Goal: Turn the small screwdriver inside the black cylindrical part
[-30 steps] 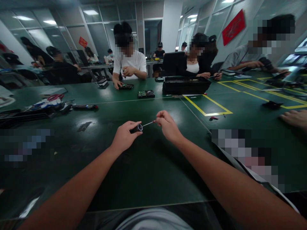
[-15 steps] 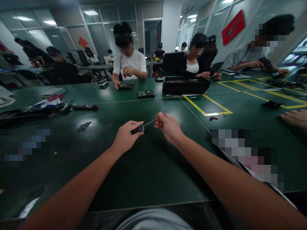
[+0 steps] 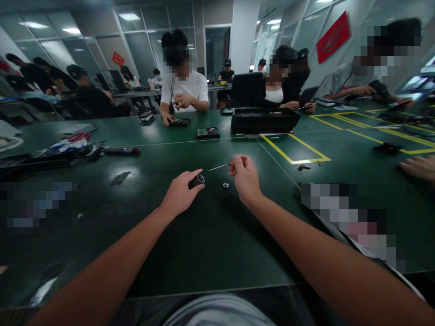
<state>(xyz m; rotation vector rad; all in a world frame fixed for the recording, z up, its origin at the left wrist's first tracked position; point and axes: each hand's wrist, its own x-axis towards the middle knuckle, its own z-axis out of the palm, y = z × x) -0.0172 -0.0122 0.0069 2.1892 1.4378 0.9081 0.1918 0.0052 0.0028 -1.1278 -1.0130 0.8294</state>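
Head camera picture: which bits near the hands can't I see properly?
In the head view:
Black cylinder: back end hidden by the left hand.
Thin screwdriver: handle mostly hidden by the right hand; tip too small.
Small round part: too small to identify.
Co-worker's hand: its arm is cut off by the right edge.

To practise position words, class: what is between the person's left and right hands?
In the head view, between the left hand and right hand are a small round piece and a thin metal rod, held by the right hand.
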